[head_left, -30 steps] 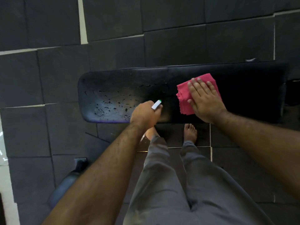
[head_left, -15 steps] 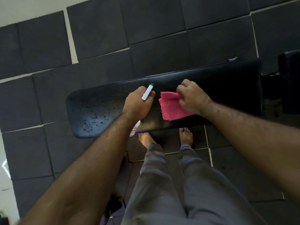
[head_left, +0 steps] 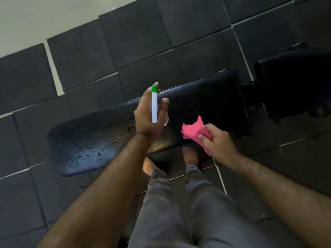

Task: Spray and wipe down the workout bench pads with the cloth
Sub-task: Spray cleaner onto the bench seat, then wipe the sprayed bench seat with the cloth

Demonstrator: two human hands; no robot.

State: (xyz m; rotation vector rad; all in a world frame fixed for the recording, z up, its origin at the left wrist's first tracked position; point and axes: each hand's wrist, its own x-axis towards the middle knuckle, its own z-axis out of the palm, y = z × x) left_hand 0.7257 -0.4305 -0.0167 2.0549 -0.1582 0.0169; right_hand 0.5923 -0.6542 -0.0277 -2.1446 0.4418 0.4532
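Pink and bunched, the cloth (head_left: 194,133) was pinched in the right hand (head_left: 217,143) above the near edge of the black bench pad (head_left: 206,111), whose left end was beaded with droplets, while the left hand (head_left: 149,114) was wrapped around a green-tipped white spray bottle (head_left: 154,106) over the pad's middle.

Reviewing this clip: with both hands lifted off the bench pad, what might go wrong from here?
1. Droplets sit on the left end of the long pad; the pink cloth, bunched in the right hand, is off the pad, so that end may stay wet.
2. The left hand holds the spray bottle loosely; it might slip.
3. Bare feet stand below the pad edge, where drips could make the floor slippery.
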